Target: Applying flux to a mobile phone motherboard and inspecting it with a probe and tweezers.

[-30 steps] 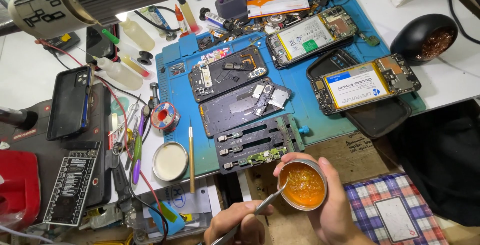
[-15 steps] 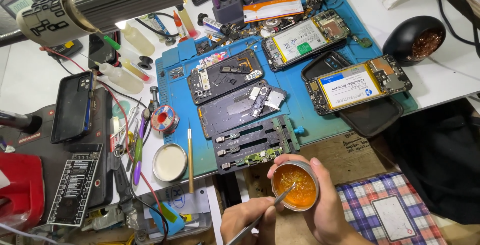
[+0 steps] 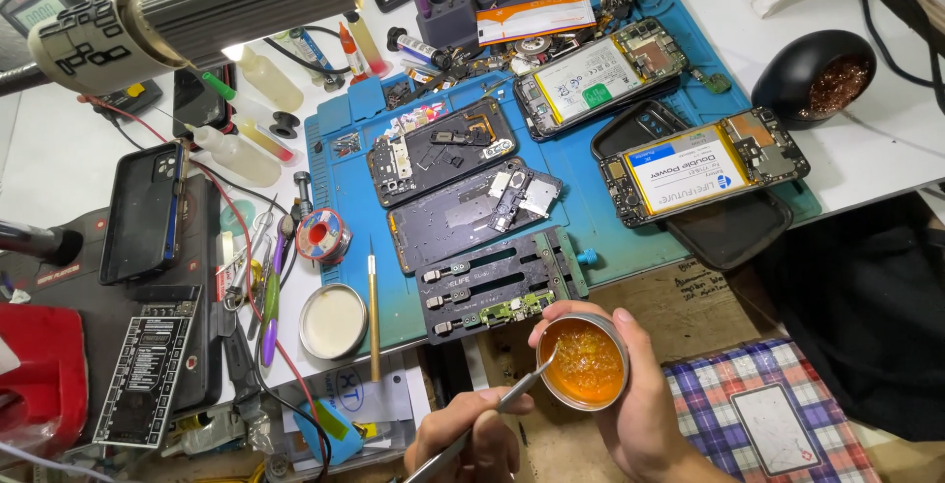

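Cupping a round tin of amber flux (image 3: 583, 361) at lower centre, the right hand (image 3: 640, 414) grips it; the left hand (image 3: 472, 439) pinches metal tweezers (image 3: 492, 416), tips dipped in.

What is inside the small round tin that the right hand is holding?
The round tin in the right hand holds a glossy orange paste with a rough, dug-up surface. The tip of the tweezers, held by the left hand, dips into it at the left edge. The paste covers the tin's bottom.
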